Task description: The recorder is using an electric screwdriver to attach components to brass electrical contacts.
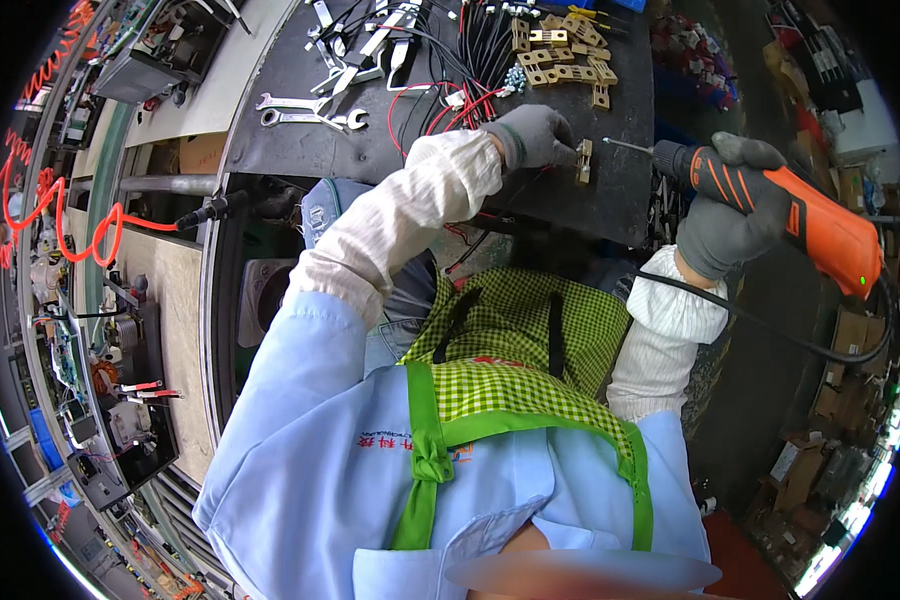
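Note:
My left hand (pixel 536 137), in a grey glove, has its fingers pinched together at the left side of a small brass-coloured block (pixel 584 163) near the table's front edge. A dark wire runs below this hand. My right hand (pixel 735 215), gloved as well, is wrapped round the grip of an orange and black power screwdriver (pixel 810 210). The long thin bit (pixel 627 147) points left at the block, with a small gap between them. From the tool's rear end a black cord loops back under my right forearm.
Several more brass-coloured blocks (pixel 570 60) lie farther back on the dark table (pixel 300 150), beside small silver screws (pixel 514 79). Black and red wires (pixel 475 50) are bundled left of them. Spanners (pixel 315 112) lie at the far left. A coiled orange hose (pixel 115 225) hangs farther left.

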Tool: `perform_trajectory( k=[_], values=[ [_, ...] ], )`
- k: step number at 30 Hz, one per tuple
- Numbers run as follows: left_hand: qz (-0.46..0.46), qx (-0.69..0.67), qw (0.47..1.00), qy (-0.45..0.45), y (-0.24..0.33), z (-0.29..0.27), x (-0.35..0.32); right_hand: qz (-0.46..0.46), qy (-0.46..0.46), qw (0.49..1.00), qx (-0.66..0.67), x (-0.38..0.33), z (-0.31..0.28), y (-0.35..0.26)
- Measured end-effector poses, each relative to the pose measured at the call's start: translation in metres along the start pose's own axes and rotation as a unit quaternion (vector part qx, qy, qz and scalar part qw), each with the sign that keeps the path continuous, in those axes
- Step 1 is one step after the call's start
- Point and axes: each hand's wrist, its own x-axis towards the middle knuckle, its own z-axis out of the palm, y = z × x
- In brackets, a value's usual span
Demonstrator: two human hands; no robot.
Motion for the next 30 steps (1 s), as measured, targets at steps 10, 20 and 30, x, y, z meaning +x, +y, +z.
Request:
perform_trajectory(
  k=[10, 20, 30],
  values=[
    [0.085, 0.223, 0.971, 0.013, 0.026, -0.006, 0.005, 0.002, -0.026, 1.0, -0.017, -0.008, 0.015, 0.007],
    [0.117, 0.252, 0.961, 0.012, 0.02, -0.003, 0.008, 0.0, -0.047, 0.999, -0.026, -0.012, 0.012, 0.017],
    [0.105, 0.232, 0.967, 0.01, 0.016, 0.002, 0.01, -0.04, -0.123, 0.991, 0.013, -0.019, 0.017, 0.029]
  ],
)
